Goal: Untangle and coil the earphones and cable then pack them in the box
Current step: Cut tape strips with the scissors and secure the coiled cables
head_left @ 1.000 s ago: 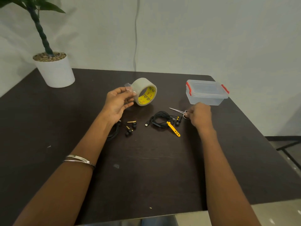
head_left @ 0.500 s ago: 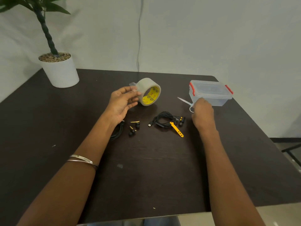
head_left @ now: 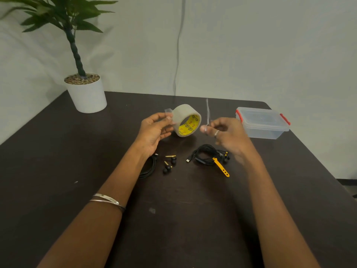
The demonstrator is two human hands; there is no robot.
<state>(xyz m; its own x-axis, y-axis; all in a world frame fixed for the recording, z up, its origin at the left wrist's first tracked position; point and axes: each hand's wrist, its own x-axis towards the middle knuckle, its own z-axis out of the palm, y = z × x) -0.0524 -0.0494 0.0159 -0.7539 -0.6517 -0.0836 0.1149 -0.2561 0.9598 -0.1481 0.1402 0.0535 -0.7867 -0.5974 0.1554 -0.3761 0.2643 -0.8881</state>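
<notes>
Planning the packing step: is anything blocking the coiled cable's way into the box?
Yes: the box has its lid on, red clips down. The table between cable and box is bare, but the right hand hovers above, holding scissors.

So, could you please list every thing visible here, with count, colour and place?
tape roll: 1, clear with yellow core, held above table centre
scissors: 1, silver, blurred, raised, blades up
coiled cable: 1, black, with yellow strap, table centre
earphones: 1 set, black and gold, wire partly behind left forearm
box: 1, clear, red clips, lid on, far right
potted plant: 1, white pot, far left
table: 1, dark brown
left hand: holds tape roll
right hand: holds scissors
</notes>
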